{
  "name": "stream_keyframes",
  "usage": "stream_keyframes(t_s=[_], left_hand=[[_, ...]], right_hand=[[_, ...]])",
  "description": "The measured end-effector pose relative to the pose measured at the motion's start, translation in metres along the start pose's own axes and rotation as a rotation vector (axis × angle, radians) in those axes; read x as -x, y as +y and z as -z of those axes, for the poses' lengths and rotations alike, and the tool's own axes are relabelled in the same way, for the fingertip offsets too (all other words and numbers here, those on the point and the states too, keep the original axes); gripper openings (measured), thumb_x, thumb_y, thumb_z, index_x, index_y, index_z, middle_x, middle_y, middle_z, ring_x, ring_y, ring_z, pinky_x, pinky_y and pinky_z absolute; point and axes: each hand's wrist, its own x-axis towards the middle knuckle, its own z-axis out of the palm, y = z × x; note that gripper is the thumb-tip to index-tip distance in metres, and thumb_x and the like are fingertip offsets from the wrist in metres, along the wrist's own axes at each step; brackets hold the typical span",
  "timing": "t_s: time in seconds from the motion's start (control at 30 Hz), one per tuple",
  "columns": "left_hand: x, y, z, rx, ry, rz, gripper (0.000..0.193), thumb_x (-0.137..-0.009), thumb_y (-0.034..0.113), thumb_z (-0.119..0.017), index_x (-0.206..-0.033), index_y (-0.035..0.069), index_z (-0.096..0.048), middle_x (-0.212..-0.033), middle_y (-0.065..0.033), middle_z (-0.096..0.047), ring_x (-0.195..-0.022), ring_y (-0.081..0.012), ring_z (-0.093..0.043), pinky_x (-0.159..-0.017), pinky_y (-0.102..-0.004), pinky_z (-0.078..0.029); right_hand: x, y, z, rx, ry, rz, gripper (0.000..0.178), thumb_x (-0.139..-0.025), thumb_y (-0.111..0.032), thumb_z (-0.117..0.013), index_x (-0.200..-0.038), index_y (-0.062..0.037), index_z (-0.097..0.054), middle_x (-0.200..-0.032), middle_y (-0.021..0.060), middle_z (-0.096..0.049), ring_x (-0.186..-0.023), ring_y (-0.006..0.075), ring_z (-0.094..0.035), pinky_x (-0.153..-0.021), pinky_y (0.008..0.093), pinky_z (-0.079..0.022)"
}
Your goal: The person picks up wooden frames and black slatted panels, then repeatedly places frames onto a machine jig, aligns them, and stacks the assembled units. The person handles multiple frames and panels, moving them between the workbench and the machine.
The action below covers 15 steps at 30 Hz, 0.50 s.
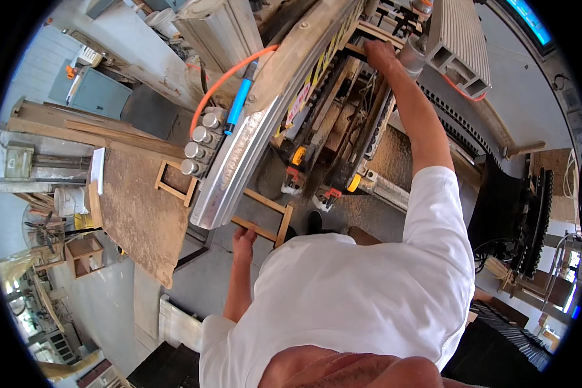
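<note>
My right hand [378, 52] closed on a wooden strip [368, 32] inside the machine [330, 97]; left hand [244, 240] gripping a wooden frame [265, 216]. Overreaching risks pinched fingers.

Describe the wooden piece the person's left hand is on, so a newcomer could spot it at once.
Start at the long silver machine beam running diagonally. Below its lower end lies a small open wooden frame, gripped by the left hand. Unlike the similar frame beside the dusty board, it touches a hand.
</note>
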Motion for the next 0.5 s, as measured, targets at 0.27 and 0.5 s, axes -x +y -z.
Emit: stream_keyframes(t_s=[0.27,0.5], left_hand=[[-0.025,-0.029,0.003,0.016,-0.093,0.075,0.032,-0.089,0.01,-0.064,-0.119,0.001,-0.057,-0.11,-0.0068,-0.063,-0.097,-0.0174,-0.06,-0.083,-0.0296,-0.047],[-0.014,-0.025,-0.012,0.063,0.008,0.053,0.037,-0.089,0.013,-0.063,-0.122,-0.004,-0.056,-0.109,-0.0086,-0.064,-0.092,-0.0151,-0.058,-0.081,-0.0273,-0.047]], right_hand=[[-0.018,0.022,-0.024,0.041,0.008,0.092,0.031,-0.073,-0.015,-0.078,-0.101,-0.0124,-0.066,-0.096,0.009,-0.07,-0.097,0.032,-0.066,-0.073,0.0511,-0.055],[0.001,0.007,0.016,-0.109,-0.023,0.053,0.024,-0.083,-0.013,-0.062,-0.106,-0.0045,-0.063,-0.085,0.0152,-0.068,-0.085,0.0367,-0.066,-0.085,0.0485,-0.049]])
